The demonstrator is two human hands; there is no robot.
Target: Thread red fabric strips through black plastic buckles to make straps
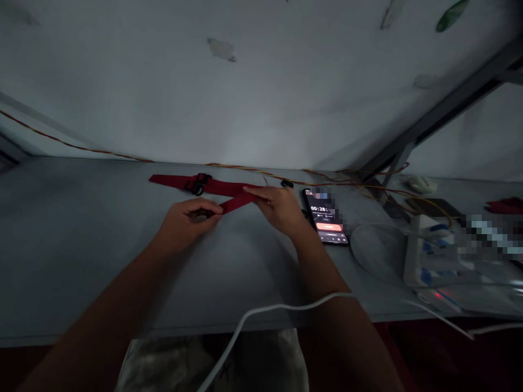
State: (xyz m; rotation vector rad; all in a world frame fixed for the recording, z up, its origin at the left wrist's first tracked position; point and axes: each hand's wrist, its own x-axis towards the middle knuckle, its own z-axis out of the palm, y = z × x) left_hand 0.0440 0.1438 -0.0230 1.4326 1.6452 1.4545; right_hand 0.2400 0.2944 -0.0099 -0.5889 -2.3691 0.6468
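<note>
Keeping the strap (226,188) flat and lightly taut seems best. In the head view, our left hand (188,220) pinches its near end; our right hand (280,209) lies over it, whether gripping we cannot tell. It spans our hands and runs beyond them, its buckle (200,183) past the left.

"00:28:" on the phone (326,217)

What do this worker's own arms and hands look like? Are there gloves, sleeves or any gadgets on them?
The left hand and right hand are ordinary human ones, without gloves. Both forearms are bare, with no sleeves in view. No watch, bracelet or markings can be made out in the dim light. A white cable passes across the right forearm in this view.
</note>
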